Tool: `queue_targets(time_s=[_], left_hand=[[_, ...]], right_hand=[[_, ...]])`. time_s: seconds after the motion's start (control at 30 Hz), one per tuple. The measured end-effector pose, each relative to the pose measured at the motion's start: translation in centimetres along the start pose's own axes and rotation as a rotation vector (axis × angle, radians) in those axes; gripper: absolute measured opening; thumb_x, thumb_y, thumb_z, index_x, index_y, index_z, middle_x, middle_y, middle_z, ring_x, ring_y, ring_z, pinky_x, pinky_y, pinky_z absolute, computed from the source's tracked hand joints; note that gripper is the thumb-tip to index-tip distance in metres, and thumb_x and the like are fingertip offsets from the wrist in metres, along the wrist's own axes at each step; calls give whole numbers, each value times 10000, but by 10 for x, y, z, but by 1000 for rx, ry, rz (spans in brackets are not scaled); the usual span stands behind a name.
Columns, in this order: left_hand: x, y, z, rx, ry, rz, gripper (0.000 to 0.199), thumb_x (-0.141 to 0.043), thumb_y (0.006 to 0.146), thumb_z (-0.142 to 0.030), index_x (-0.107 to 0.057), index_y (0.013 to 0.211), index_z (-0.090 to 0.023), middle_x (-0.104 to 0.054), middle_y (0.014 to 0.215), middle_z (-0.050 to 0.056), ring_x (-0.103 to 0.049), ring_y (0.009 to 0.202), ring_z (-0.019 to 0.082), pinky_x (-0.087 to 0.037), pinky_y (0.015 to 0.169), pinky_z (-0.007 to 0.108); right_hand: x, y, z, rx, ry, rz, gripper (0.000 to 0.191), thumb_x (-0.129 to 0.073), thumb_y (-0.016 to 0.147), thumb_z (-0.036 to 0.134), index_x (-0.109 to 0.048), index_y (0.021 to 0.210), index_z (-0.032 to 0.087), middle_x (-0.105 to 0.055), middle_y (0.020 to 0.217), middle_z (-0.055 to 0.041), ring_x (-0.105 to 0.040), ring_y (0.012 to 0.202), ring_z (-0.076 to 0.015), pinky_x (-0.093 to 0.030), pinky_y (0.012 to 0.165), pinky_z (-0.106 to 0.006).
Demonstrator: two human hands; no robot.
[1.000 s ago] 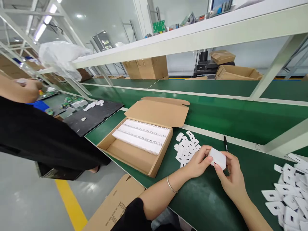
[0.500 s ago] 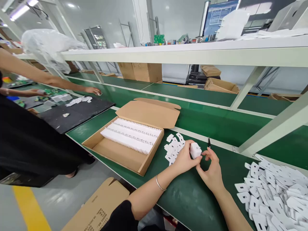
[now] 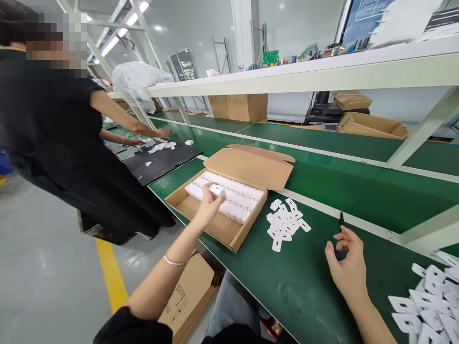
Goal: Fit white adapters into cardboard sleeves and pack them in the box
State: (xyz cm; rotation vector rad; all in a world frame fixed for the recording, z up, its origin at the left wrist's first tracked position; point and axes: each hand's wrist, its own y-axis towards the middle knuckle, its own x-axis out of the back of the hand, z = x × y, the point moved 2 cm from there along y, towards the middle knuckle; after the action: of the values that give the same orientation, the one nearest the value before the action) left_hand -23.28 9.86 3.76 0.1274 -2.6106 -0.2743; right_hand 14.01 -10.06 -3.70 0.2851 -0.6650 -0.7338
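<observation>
Left hand (image 3: 207, 206): reached out over the box (image 3: 201, 217), fingers pinched shut on a small white block (image 3: 217, 190), a bracelet on its wrist
Block: held just above the near end of the white rows (image 3: 233, 198), at or almost at their tops; whether it touches them cannot be told
Box relative to left hand: directly under it, long axis running from near-left to far-right, flap (image 3: 251, 167) folded open on the far side; bare cardboard floor on the near side of the rows, below the wrist
Block looks: plain white, compact, rounded corners, same colour as the pieces packed in the rows
Nearer hand: the left, which has the block; the right is well apart from the box
Tabs (image 3: 285, 222): small heap of flat white pieces on the green belt (image 3: 308, 286), between the two hands, just right of the box
Right hand (image 3: 346, 265): empty, resting low over the belt, fingers loosely curled and half open
Pen (image 3: 341, 218): dark, lying just beyond the right fingertips
Pile (image 3: 430, 306): more white tabs, right of the right hand at the frame edge
Co-worker (image 3: 53, 124): far left of the left hand, in black, both hands down at a dark mat (image 3: 161, 162) with small white parts
</observation>
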Motion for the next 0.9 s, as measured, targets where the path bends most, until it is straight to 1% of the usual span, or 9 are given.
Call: queue_targets(time_s=[0.07, 0.13, 0.2, 0.27, 0.37, 0.47, 0.57, 0.73, 0.9], left_hand=[[35, 19, 24, 33, 182, -64, 495, -627, 823, -243, -389, 1251, -175, -553, 1116, 80, -596, 1023, 225, -494, 908, 350], [63, 30, 44, 71, 347, -89, 484, -669, 818, -264, -407, 1212, -163, -570, 1164, 122, -602, 1087, 272, -484, 925, 375], [83, 38, 62, 112, 510, -79, 433, -702, 814, -287, -454, 1150, -173, -614, 1141, 134, -623, 1087, 318, -481, 920, 407], [94, 45, 77, 157, 658, -49, 378, -721, 803, -291, -503, 1092, -182, -659, 1073, 131, -647, 1059, 354, -483, 916, 436], [97, 59, 94, 212, 842, -18, 359, -762, 770, -300, -563, 1038, -169, -682, 1065, 173, -629, 1144, 422, -480, 955, 476], [93, 76, 101, 224, 972, -18, 383, -773, 779, -303, -596, 1081, -148, -612, 1267, 230, -541, 1304, 459, -462, 1026, 497], [87, 89, 104, 257, 1037, -14, 434, -745, 829, -299, -579, 1190, -124, -519, 1374, 247, -626, 1207, 418, -514, 959, 459], [82, 95, 105, 276, 1082, 9, 587, -744, 870, -330, -471, 1330, -88, -459, 1396, 269, -697, 1094, 368, -545, 860, 390], [88, 88, 106, 254, 1124, 62, 435, -651, 892, -211, -487, 1286, -125, -505, 1351, 216, -719, 1010, 307, -536, 808, 349]], right_hand=[[-4, 0, -3, -23, 5, 21, 563, -616, 916, 464, -504, 1405, 207, -578, 1006, -62, -575, 795, -213, -520, 653, -359], [-6, 0, -7, -38, -7, 26, 550, -606, 910, 477, -531, 1374, 192, -579, 977, -66, -587, 819, -229, -511, 622, -348], [-6, 1, -9, -49, -32, 21, 538, -597, 902, 487, -555, 1343, 181, -582, 957, -69, -591, 827, -238, -501, 603, -340], [-5, 3, -11, -66, -58, 16, 534, -588, 894, 492, -565, 1330, 183, -596, 971, -70, -583, 793, -225, -497, 599, -339], [-4, 4, -14, -104, -99, 28, 522, -567, 887, 504, -582, 1306, 193, -611, 986, -64, -569, 751, -203, -495, 594, -330], [-3, 5, -16, -133, -127, 48, 512, -548, 878, 523, -599, 1266, 194, -620, 988, -60, -572, 749, -200, -493, 592, -325], [-3, 6, -17, -150, -129, 60, 525, -543, 864, 532, -594, 1260, 192, -630, 993, -60, -570, 745, -200, -497, 603, -331], [-3, 7, -18, -175, -127, 92, 540, -537, 856, 542, -590, 1258, 186, -626, 986, -64, -569, 730, -201, -501, 612, -338], [-6, 6, -17, -173, -143, 134, 531, -521, 849, 534, -604, 1237, 180, -610, 962, -66, -554, 691, -193, -491, 600, -338]])
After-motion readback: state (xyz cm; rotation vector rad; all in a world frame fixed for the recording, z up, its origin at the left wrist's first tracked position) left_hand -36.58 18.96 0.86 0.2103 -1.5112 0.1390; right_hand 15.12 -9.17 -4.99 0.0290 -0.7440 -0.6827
